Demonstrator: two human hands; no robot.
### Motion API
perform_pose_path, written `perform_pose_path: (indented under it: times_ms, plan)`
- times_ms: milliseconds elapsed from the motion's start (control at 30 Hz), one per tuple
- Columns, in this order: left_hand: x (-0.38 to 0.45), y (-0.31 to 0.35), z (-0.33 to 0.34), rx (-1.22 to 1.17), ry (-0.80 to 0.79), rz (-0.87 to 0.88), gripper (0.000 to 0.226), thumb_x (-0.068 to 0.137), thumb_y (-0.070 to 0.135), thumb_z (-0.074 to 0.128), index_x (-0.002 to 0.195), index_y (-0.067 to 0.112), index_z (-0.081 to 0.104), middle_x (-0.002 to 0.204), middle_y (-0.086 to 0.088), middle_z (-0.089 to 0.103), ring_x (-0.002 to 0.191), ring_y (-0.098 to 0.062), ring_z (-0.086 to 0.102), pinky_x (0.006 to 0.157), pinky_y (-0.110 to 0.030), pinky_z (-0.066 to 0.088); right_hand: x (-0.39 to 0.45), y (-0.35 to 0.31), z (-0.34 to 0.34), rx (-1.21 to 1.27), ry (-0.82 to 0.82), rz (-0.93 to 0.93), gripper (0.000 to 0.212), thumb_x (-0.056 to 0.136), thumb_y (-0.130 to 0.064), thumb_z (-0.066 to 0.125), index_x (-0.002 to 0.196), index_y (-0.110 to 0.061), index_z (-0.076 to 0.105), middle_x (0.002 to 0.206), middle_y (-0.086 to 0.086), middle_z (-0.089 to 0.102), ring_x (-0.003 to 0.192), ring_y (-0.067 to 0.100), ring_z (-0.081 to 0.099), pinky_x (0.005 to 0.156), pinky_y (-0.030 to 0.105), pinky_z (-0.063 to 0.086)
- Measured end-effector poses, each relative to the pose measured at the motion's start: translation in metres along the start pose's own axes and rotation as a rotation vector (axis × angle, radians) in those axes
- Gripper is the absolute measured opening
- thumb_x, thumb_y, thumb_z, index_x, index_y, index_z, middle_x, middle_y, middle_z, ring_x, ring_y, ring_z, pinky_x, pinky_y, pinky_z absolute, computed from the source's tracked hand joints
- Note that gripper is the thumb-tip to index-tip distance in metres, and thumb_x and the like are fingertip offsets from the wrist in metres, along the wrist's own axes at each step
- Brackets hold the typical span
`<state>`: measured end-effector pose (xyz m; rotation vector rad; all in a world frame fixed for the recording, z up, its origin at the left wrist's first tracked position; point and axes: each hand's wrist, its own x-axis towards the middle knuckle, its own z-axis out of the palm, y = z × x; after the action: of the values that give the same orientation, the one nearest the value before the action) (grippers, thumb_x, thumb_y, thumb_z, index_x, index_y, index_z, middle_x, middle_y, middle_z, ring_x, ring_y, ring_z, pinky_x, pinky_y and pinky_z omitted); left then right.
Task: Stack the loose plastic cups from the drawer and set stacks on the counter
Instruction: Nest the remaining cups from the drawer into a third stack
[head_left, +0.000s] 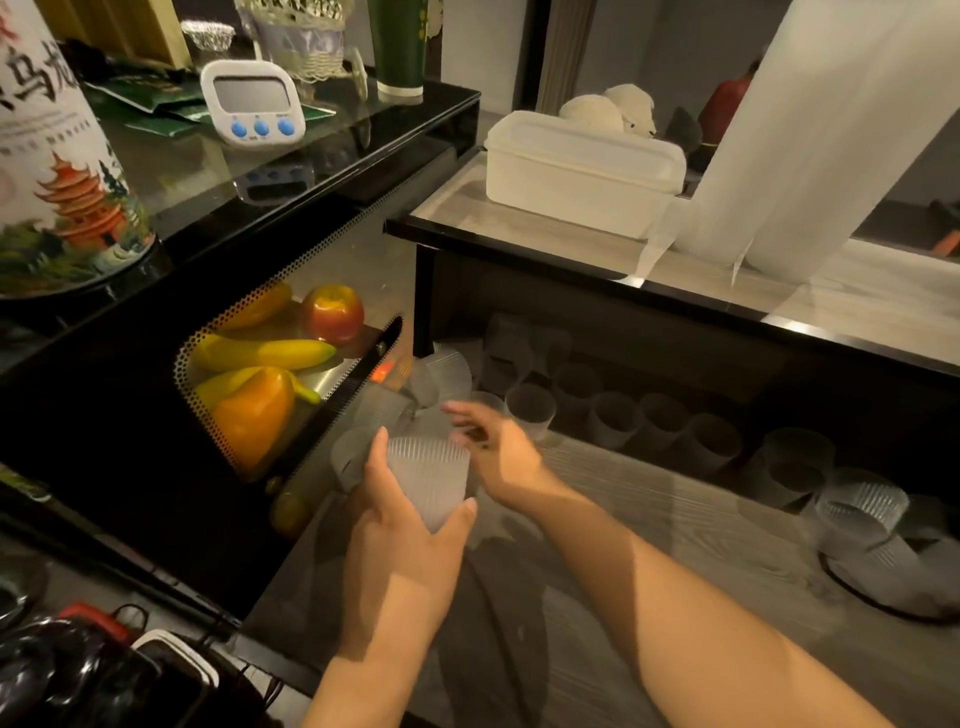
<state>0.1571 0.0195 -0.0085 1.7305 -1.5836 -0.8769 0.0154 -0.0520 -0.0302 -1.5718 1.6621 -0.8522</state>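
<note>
Ribbed plastic cups (613, 421) stood loose across the open drawer (649, 519), a row of them upright along its shadowed back under the desk (519, 228), a few tipped on their sides at the left end near the microwave, and another small cluster (862, 514) at the right. One frosted ribbed cup (428, 483) was lifted clear of the drawer floor in the left hand (410, 525), whose fingers and thumb were wrapped round its lower body with the mouth up, a hold that seemed meant to keep the rim free to receive another cup. The right hand (493, 447) hovered just beyond that rim with its fingers spread and loosely bent, holding nothing, apparently reaching toward the tipped cups behind it for the next one. On the desk above stood a lidded translucent container (582, 166) and two tall white sleeves (810, 140) leaning upward; whether those held stacked cups could not be told. To the left the microwave (156, 405) showed bananas, a bell pepper and an apple through its door, with a white kitchen timer (252, 101) on top.
</note>
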Motion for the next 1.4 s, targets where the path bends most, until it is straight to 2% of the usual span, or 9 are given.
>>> perform_pose_path:
  times_ms: [100, 200, 300, 367, 467, 900, 1000, 1133, 1400]
  plan:
    - [-0.001, -0.003, -0.005, -0.021, 0.004, 0.013, 0.101, 0.078, 0.045, 0.075, 0.145, 0.042, -0.001, 0.132, -0.012, 0.053, 0.110, -0.034, 0.057, 0.085, -0.043, 0.050, 0.014, 0.000, 0.012, -0.382, -0.193, -0.018, 0.053, 0.096, -0.031, 0.059, 0.146, -0.028, 0.044, 0.148, 0.010, 0.039, 0.137, 0.028, 0.038, 0.110, 0.032, 0.032]
    - [0.000, -0.006, -0.008, -0.018, -0.001, 0.002, 0.103, 0.080, 0.046, 0.074, 0.147, 0.040, -0.004, 0.132, -0.010, 0.053, 0.110, -0.032, 0.058, 0.085, -0.042, 0.051, 0.026, -0.003, 0.027, -0.522, -0.286, 0.038, 0.051, 0.097, -0.047, 0.049, 0.145, -0.032, 0.042, 0.154, 0.009, 0.027, 0.141, 0.031, 0.025, 0.113, 0.041, 0.029]
    - [0.002, -0.008, -0.011, 0.002, 0.012, -0.010, 0.102, 0.079, 0.047, 0.074, 0.146, 0.042, -0.003, 0.134, -0.009, 0.053, 0.110, -0.032, 0.059, 0.086, -0.042, 0.051, 0.033, -0.002, 0.042, -0.544, -0.276, 0.086, 0.058, 0.099, -0.040, 0.048, 0.150, -0.019, 0.032, 0.148, 0.011, 0.034, 0.137, 0.033, 0.031, 0.110, 0.040, 0.030]
    - [0.003, -0.010, -0.013, 0.009, 0.019, -0.014, 0.102, 0.079, 0.048, 0.074, 0.146, 0.042, -0.003, 0.136, -0.010, 0.051, 0.112, -0.032, 0.059, 0.087, -0.043, 0.051, 0.034, 0.000, 0.050, -0.694, -0.294, -0.017, 0.058, 0.100, -0.038, 0.046, 0.151, -0.018, 0.029, 0.151, 0.010, 0.034, 0.136, 0.033, 0.030, 0.112, 0.039, 0.023]
    - [0.005, -0.013, -0.015, 0.020, 0.022, -0.019, 0.102, 0.079, 0.048, 0.074, 0.145, 0.043, -0.003, 0.136, -0.010, 0.050, 0.112, -0.032, 0.059, 0.086, -0.043, 0.052, 0.031, 0.004, 0.055, -0.797, -0.234, -0.170, 0.052, 0.101, -0.037, 0.044, 0.148, -0.015, 0.037, 0.154, 0.008, 0.033, 0.137, 0.030, 0.029, 0.112, 0.039, 0.017]
    - [0.003, -0.014, -0.008, 0.010, 0.017, 0.009, 0.101, 0.077, 0.047, 0.075, 0.145, 0.045, -0.001, 0.139, -0.010, 0.048, 0.113, -0.032, 0.058, 0.086, -0.043, 0.051, 0.015, 0.020, 0.053, -0.935, -0.263, -0.280, 0.046, 0.098, -0.034, 0.049, 0.142, -0.019, 0.047, 0.144, 0.009, 0.047, 0.137, 0.031, 0.031, 0.118, 0.052, 0.003]
    - [0.004, -0.017, -0.008, 0.019, 0.024, 0.011, 0.101, 0.077, 0.048, 0.075, 0.144, 0.046, -0.001, 0.139, -0.010, 0.049, 0.112, -0.033, 0.058, 0.086, -0.045, 0.053, 0.014, 0.021, 0.056, -0.922, -0.260, -0.284, 0.048, 0.096, -0.035, 0.051, 0.141, -0.019, 0.048, 0.143, 0.008, 0.047, 0.135, 0.031, 0.033, 0.118, 0.051, 0.009]
    - [0.009, -0.027, -0.008, 0.046, 0.014, -0.013, 0.100, 0.078, 0.048, 0.074, 0.143, 0.045, -0.001, 0.138, -0.013, 0.047, 0.112, -0.036, 0.058, 0.086, -0.046, 0.052, 0.012, 0.027, 0.059, -0.908, -0.213, -0.262, 0.047, 0.091, -0.035, 0.058, 0.134, -0.017, 0.052, 0.134, 0.009, 0.049, 0.123, 0.030, 0.042, 0.107, 0.042, 0.030]
    - [0.031, -0.064, 0.002, -0.023, 0.025, -0.108, 0.101, 0.068, 0.034, 0.084, 0.143, 0.039, 0.017, 0.136, -0.015, 0.046, 0.116, -0.037, 0.050, 0.094, -0.044, 0.045, 0.002, 0.040, 0.049, -0.901, -0.179, -0.278, 0.032, 0.094, -0.025, 0.057, 0.122, -0.011, 0.061, 0.143, 0.014, 0.041, 0.130, 0.033, 0.039, 0.105, 0.042, 0.038]
